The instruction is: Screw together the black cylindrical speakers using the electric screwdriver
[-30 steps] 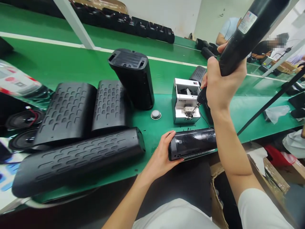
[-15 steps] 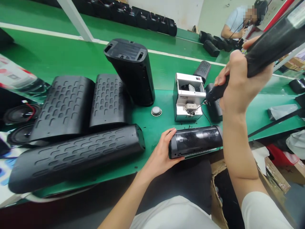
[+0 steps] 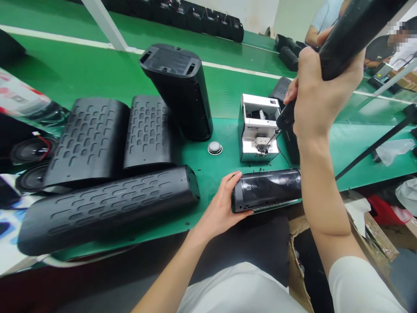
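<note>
My left hand [image 3: 224, 200] is closed round the left end of a black speaker housing [image 3: 269, 187] with two perforated patches, lying at the bench's near edge. My raised right hand [image 3: 325, 87] grips a black electric screwdriver [image 3: 352, 37], slanted down to the left. Its thin bit reaches the pick-up slot of a silver screw feeder [image 3: 249, 152]; whether a screw is on the tip is too small to tell. To the feeder's left lies a small round metal dish [image 3: 215, 148]. My right forearm hides the housing's right end.
Black textured housings [image 3: 104, 208] cover the bench's left side, with an upright black case [image 3: 182, 91] behind them. A plastic bottle [image 3: 32, 100] and speaker drivers [image 3: 31, 150] are at far left. A cardboard box [image 3: 298, 261] stands below the bench. A person [image 3: 321, 24] is across the bench.
My right hand and the screwdriver have shifted slightly left and up in view, the bit staying at the feeder. My left hand keeps its hold on the housing.
</note>
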`<action>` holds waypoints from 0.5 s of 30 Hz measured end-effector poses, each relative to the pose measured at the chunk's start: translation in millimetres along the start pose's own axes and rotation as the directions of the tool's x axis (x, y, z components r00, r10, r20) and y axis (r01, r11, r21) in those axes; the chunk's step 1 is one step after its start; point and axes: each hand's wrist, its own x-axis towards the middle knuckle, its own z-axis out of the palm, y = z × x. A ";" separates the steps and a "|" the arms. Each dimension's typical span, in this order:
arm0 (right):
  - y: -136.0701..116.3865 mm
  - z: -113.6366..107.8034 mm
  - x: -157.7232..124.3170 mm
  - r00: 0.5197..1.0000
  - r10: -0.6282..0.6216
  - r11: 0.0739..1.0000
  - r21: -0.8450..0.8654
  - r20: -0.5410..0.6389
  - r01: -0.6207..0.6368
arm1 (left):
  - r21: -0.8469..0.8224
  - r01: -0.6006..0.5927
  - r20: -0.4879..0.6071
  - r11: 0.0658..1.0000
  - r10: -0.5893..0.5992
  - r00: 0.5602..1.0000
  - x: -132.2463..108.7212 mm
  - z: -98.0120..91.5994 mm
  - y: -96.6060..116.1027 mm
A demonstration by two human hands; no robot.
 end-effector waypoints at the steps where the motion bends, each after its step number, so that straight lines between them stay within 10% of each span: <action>1: -1.1 -0.5 -0.1 1.000 -0.005 1.000 0.008 0.001 0.005 | 0.001 -0.001 0.001 1.000 0.001 1.000 0.1 0.2 -0.6; 15: -21.7 -18.5 -4.5 0.989 0.134 0.989 -0.065 0.061 -0.130 | 0.028 -0.007 0.001 1.000 0.007 1.000 0.7 -2.3 2.5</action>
